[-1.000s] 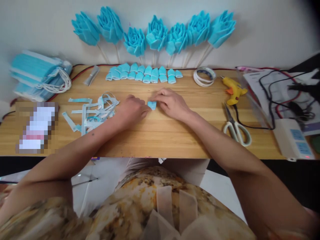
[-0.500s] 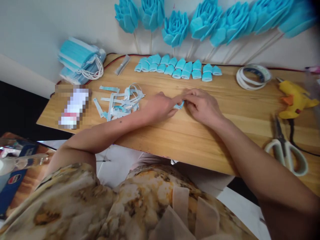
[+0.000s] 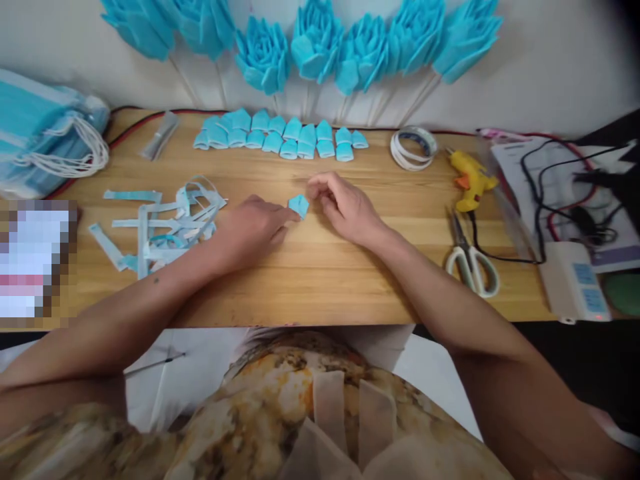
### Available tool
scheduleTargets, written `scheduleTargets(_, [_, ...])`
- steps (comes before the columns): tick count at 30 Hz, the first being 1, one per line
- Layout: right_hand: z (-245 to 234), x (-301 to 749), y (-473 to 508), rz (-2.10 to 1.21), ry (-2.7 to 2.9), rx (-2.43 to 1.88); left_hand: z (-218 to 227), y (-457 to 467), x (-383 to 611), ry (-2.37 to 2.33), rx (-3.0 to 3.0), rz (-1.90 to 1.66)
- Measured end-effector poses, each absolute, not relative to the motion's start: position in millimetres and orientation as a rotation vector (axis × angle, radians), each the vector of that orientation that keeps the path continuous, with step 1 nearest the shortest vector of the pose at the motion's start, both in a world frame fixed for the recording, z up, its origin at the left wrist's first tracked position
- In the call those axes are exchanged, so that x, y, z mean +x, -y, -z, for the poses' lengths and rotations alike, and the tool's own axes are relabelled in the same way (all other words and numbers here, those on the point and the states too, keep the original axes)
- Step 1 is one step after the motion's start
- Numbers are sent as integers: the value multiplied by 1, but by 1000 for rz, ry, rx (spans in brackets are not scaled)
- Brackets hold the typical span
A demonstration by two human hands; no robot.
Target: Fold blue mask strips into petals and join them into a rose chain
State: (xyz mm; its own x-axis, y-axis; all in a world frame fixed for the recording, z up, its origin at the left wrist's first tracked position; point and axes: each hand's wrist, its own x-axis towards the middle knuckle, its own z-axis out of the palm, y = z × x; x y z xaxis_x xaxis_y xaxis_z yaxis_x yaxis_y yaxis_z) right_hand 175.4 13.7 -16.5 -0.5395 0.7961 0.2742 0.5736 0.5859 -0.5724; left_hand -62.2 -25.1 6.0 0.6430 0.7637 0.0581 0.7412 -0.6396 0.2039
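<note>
A small folded blue piece [image 3: 299,205] lies on the wooden table [image 3: 325,280] between my hands. My left hand [image 3: 250,227] rests on the table with its fingertips pinched on the piece's left edge. My right hand [image 3: 345,208] sits just right of the piece, its fingers curled with thumb and forefinger close together and nothing plainly in them. Behind the hands is a row of several similar folded blue pieces [image 3: 280,137].
Blue fabric roses on sticks [image 3: 310,47] lean on the wall. A stack of blue masks [image 3: 45,137] and cut strips [image 3: 160,220] lie left. On the right are a tape roll [image 3: 413,148], a yellow glue gun [image 3: 470,179], scissors [image 3: 473,263], and a white power unit [image 3: 575,280] with cables.
Both hands were pressed on the blue piece before. Now my right hand has drawn back slightly from it, while the left still holds it. The camera view swung left and back.
</note>
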Motion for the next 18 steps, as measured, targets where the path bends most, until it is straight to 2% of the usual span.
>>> scheduleTargets(9, [23,185,-20,-503,2343,-924,-19,28,-57,-1490,2620,-15])
scheduleTargets(18, [26,180,-17,-447,2441,-1001,-13,29,-56,-1328,2659,-30])
